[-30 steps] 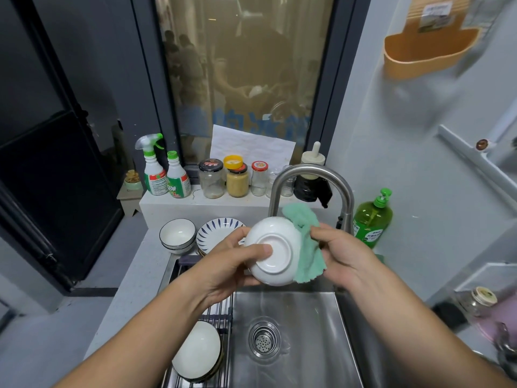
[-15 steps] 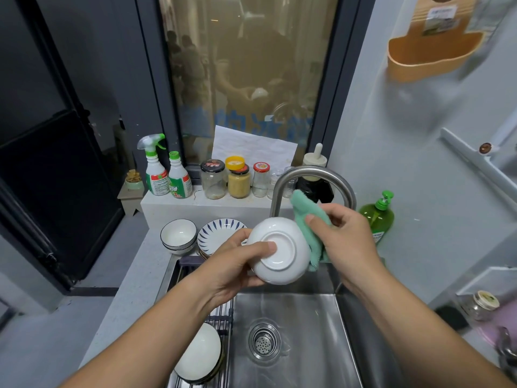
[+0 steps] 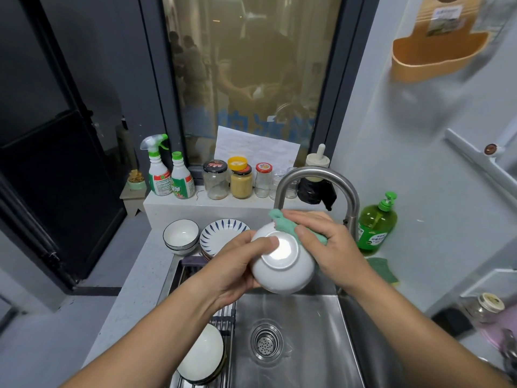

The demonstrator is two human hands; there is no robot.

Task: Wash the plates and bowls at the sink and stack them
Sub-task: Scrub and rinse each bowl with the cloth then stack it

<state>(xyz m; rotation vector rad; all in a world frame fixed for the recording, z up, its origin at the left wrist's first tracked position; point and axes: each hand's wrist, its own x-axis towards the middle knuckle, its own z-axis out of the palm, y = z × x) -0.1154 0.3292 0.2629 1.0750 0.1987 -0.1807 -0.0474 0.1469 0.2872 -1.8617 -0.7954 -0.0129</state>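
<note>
Behind the steel sink (image 3: pixel 344 345) a dark window ledge carries spray bottles, jars and a green soap bottle (image 3: pixel 376 224), and your work sits under the curved faucet (image 3: pixel 316 177). Your left hand (image 3: pixel 237 264) is closed around the white bowl (image 3: pixel 282 261), thumb on its foot ring, base turned up toward you. Your right hand (image 3: pixel 330 245) is clamped on the green cloth (image 3: pixel 288 226). Over the last second that hand has climbed from the bowl's right side to its upper rim, so the cloth now drapes over the top edge: you look to be working round the outside of the bowl, and a thin stream seems to fall from it into the basin. I judge this bowl mid-scrub, not yet rinsed.

On the bench left of the sink, a stack of white bowls (image 3: pixel 181 236) stands just beside a stack of blue-striped plates (image 3: pixel 221 233); both look empty. On the drying rack (image 3: pixel 223 320) over the sink's left edge another white bowl (image 3: pixel 202 355) leans tilted, also empty. Only the drain strainer (image 3: pixel 265 343) shows in the basin. Among the jars, one holds a yellowish paste (image 3: pixel 241 186); the one left of it looks nearly empty.
</note>
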